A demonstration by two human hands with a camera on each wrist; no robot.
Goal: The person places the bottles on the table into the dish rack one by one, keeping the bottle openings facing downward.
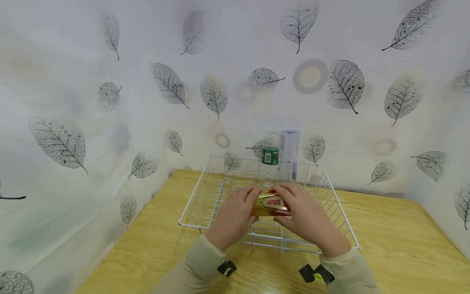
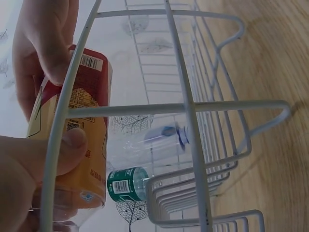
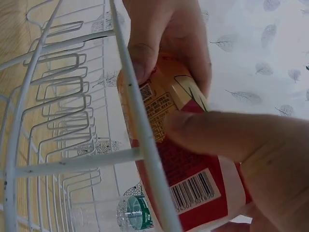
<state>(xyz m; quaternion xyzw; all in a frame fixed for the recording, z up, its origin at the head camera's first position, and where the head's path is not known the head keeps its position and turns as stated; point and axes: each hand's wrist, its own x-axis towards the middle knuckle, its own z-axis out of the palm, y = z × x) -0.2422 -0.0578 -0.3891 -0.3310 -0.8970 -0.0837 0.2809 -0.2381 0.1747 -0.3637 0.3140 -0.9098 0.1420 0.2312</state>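
Note:
Both hands grip a red and gold printed package (image 1: 271, 203) from its two ends, above the near side of a white wire rack (image 1: 339, 206). My left hand (image 1: 235, 212) has its thumb on the near face and its fingers over the top. On the other end, my right hand (image 1: 308, 214) mirrors that hold. In the right wrist view the package's red part (image 3: 195, 186) carries a barcode. Its orange part (image 2: 84, 166) shows in the left wrist view, crossed by rack wires in front.
A clear bottle with a green label (image 1: 270, 156) stands at the rack's back, beside a clear purplish bottle (image 1: 290, 153). The rack sits on a wood-grain table (image 1: 389, 228). Leaf-patterned sheeting (image 1: 242, 49) hangs behind and along the sides.

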